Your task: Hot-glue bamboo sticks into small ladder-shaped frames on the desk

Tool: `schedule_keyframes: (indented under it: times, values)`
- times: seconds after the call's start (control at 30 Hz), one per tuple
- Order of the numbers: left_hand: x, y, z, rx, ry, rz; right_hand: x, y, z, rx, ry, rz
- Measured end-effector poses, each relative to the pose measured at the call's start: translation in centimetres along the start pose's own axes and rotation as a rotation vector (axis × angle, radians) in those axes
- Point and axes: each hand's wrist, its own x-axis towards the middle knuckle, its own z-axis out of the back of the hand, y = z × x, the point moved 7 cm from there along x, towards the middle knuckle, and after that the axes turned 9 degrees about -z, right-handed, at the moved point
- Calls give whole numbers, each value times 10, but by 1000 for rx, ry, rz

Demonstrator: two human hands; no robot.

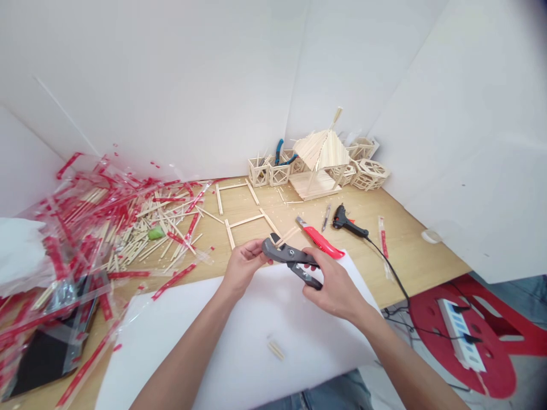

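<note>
My right hand [333,282] is wrapped round the handles of a dark grey hand cutter [284,252], which points left above a white sheet [239,353]. Pale wooden sticks [289,234] pass through the cutter's jaws and stick out on the far side. My left hand [245,265] is closed at the jaws, its fingertips pinched at the near end of the sticks; the held end is mostly hidden. Two short stick pieces [276,348] lie on the sheet below. Just beyond the cutter is a red utility knife [320,238] with its blade pointing away.
Stick frames [243,220] lie mid-table. Behind stand a stick-built house [322,151] and small lattice boxes [258,172] with blue-handled pliers [280,152]. A corded glue gun [348,222] rests right. Loose sticks and red-striped wrappers [98,210] heap left. A power strip [461,336] sits on a red stool.
</note>
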Motion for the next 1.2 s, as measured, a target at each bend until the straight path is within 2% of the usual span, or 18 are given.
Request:
schedule_keyframes:
  times: [0.2,0.37,0.6,0.97,1.2]
  values:
    - [1,-2,-3,67,118,-12,5,5,1,61,90,42]
    - [2,-2,-3,107,139,-18,7,2,1,60,87,47]
    - [1,4,-5,103,147,8,8,-8,-6,-67,58,4]
    - [-7,9,-17,65,123,203,5,-21,-19,-109,124,-112]
    - [-10,33,-29,30,35,319,-8,-45,-21,-103,188,-231]
